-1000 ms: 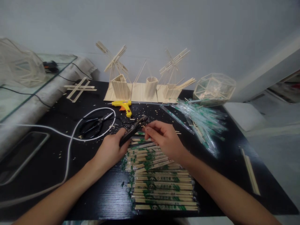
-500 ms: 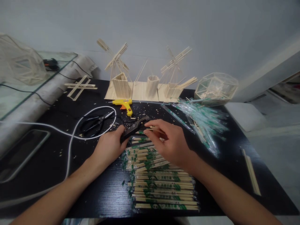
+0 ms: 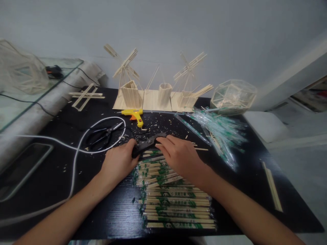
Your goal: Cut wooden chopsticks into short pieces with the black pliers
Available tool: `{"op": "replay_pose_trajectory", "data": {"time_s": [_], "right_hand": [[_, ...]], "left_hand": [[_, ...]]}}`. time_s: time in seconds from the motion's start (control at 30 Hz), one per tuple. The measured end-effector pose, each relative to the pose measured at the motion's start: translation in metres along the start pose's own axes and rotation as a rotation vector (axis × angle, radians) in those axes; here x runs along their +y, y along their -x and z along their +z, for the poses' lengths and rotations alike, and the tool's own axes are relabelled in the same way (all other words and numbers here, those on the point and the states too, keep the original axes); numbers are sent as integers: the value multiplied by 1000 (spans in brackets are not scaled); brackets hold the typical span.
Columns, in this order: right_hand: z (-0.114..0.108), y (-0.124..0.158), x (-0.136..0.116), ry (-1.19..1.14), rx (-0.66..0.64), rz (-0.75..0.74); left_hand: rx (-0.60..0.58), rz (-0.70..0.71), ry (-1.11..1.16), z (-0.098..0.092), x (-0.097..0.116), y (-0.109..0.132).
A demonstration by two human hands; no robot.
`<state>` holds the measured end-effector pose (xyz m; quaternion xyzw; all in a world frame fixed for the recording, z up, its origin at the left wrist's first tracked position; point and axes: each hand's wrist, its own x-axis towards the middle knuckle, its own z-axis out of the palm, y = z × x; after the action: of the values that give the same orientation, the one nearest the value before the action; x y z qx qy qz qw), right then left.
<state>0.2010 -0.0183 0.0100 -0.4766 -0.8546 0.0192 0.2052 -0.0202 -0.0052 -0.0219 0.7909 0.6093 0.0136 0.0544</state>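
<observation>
My left hand (image 3: pixel 120 157) is closed around the handle end of a black tool (image 3: pixel 146 144) above the table's middle. At the tool's far end, the bent fingers of my right hand (image 3: pixel 178 154) are pressed together; what they hold is hidden. Thin light sticks (image 3: pixel 200 148) show just beyond that hand. Below both hands lies a stack of wrapped chopsticks (image 3: pixel 178 202) with green-printed sleeves. A yellow glue gun (image 3: pixel 135 115) rests behind the black tool, and black-handled pliers (image 3: pixel 103 136) lie to its left.
Stick windmill models (image 3: pixel 131 93) stand along the back. Empty plastic sleeves (image 3: pixel 219 129) are heaped at right, near a faceted stick frame (image 3: pixel 233 97). A white cable (image 3: pixel 76 160) loops at left beside a phone (image 3: pixel 25 170). Loose sticks (image 3: pixel 273 187) lie far right.
My right hand has turned palm-down at the tool's end, and the short sticks that showed in its fingers no longer show there. Thin sticks now appear on the table beyond it.
</observation>
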Motion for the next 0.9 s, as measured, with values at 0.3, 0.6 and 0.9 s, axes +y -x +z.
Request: {"op": "replay_pose_trajectory", "data": {"time_s": [0.3, 0.6, 0.9], "right_hand": [[-4, -3, 2, -134, -130, 67], [-10, -5, 4, -214, -172, 41], [-19, -16, 67, 33, 14, 339]], "left_hand": [[48, -21, 42, 0, 2, 0], [40, -25, 99, -1, 2, -1], [11, -88, 105, -2, -3, -6]]}}
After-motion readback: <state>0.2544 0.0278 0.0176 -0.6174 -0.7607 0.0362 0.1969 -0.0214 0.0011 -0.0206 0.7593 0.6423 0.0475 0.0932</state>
